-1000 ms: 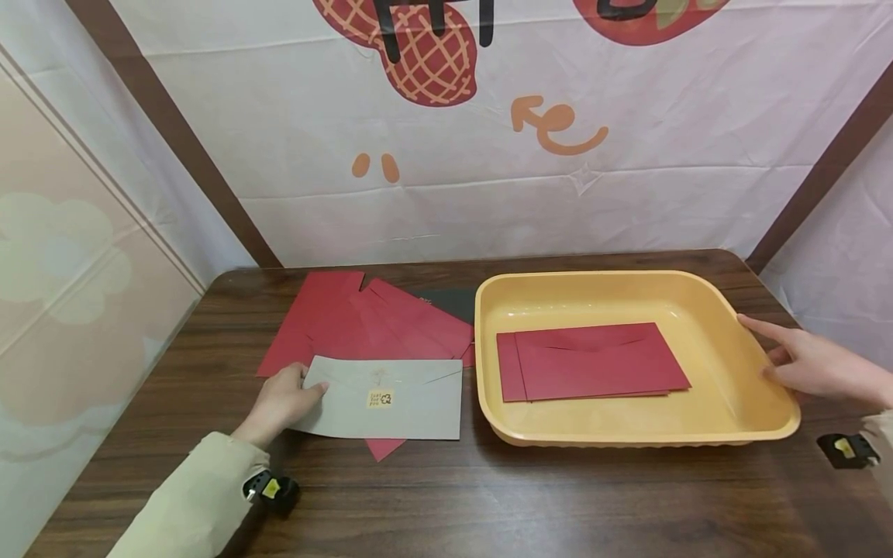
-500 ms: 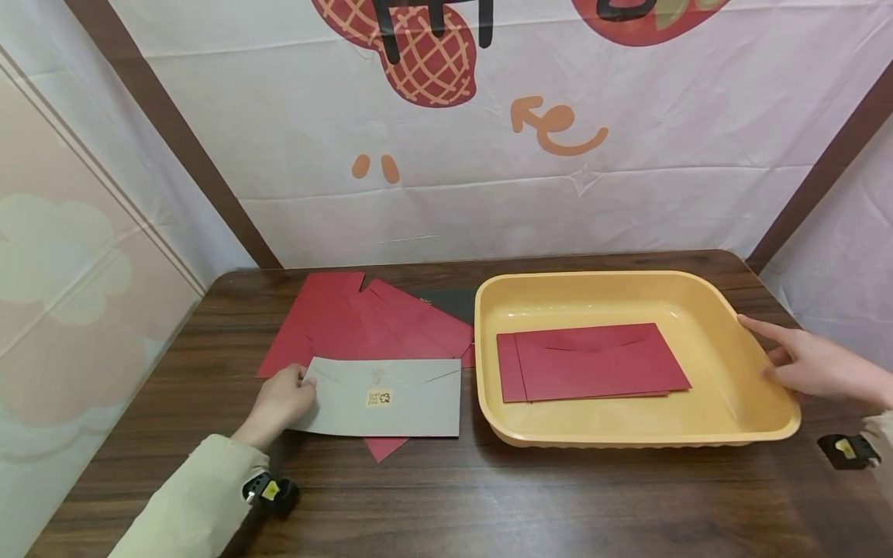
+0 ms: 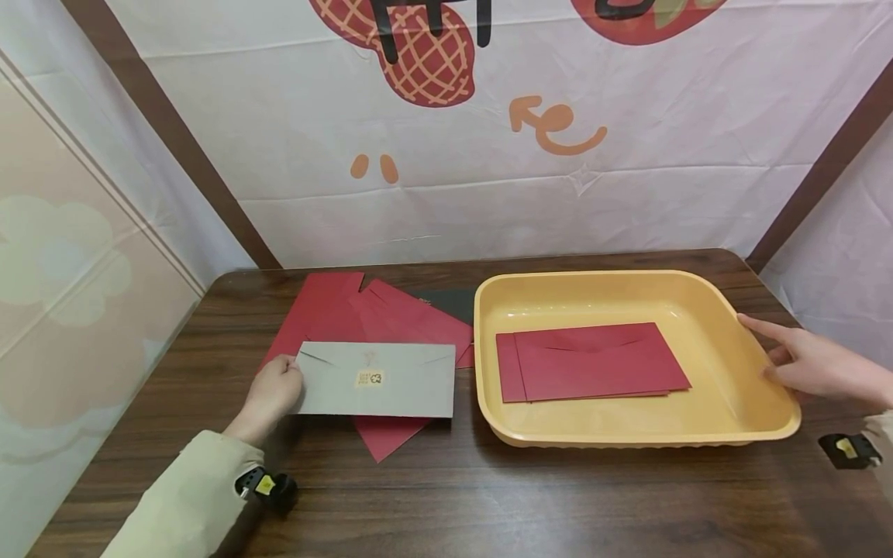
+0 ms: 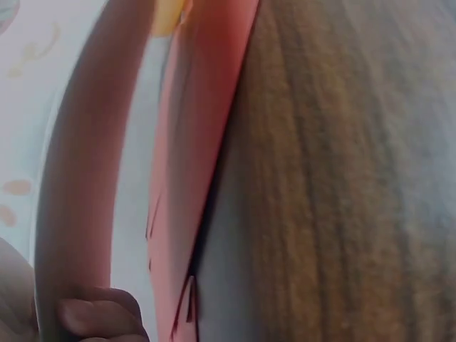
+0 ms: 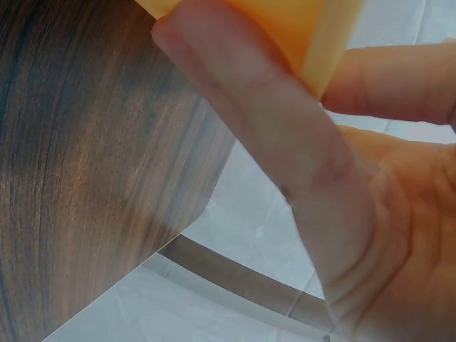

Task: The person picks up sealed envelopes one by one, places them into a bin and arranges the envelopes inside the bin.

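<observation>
A person's left hand [image 3: 270, 390] pinches the left end of a grey envelope [image 3: 415, 387], its yellow sticker [image 3: 370, 378] facing up, above a loose spread of red envelopes [image 3: 415, 310] on a dark wood-grain bench [image 3: 558, 500], in the head view. A black item [image 3: 453, 302] lies partly hidden behind the spread. Just to the right, a yellow tray [image 3: 628, 435] holds overlapping red envelopes [image 3: 600, 360], while the right hand [image 3: 812, 364] grips the tray's right rim between thumb and fingers. A printed cloth [image 3: 453, 209] hangs behind the bench.

In the left wrist view, fingertips [image 4: 103, 317] hold the grey envelope edge-on at the lower left; a pale gap separates it from the red envelopes, which lie beside bare wood grain.

The right wrist view shows the right thumb [image 5: 263, 107] laid across one face of the tray's wall, with a finger [image 5: 392, 82] at the other side; the bench's corner and pale cloth appear beyond.
</observation>
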The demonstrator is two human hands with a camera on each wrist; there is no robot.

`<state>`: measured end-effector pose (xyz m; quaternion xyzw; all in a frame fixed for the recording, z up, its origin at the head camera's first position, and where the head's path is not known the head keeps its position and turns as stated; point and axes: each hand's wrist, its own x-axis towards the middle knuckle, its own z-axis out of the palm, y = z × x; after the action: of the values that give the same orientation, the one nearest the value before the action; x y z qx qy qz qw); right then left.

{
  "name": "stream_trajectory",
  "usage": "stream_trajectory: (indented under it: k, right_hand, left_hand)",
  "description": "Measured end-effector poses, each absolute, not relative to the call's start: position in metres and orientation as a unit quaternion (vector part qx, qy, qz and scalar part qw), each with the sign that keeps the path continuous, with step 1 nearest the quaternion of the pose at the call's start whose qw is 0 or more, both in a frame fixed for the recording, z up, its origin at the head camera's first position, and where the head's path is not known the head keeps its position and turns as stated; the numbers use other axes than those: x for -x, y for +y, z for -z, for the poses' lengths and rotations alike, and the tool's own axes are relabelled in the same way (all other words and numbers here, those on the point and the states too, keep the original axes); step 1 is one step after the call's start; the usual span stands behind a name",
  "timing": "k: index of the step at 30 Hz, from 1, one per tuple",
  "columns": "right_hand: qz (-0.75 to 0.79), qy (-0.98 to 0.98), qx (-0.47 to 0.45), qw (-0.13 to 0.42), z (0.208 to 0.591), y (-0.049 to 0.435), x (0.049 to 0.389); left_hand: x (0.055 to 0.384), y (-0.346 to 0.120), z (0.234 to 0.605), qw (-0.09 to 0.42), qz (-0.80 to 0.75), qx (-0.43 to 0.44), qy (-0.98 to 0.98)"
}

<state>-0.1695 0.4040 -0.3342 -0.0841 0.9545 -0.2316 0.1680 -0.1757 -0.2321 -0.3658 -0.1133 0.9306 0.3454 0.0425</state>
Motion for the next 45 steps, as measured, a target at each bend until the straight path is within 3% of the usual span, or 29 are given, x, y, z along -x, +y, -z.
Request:
stream_trajectory:
  k: [12, 45]
  right_hand:
    - [0.230, 0.956, 0.084, 0.162, 0.333, 0.404, 0.170]
    - [0.242, 0.953, 0.094, 0.155, 0.335, 0.407, 0.169]
  left_hand:
    - [0.182, -0.213, 0.350, 0.096, -0.462, 0.134, 0.871]
    - [0.193, -0.074, 0.321, 0.171, -0.557, -0.035, 0.812]
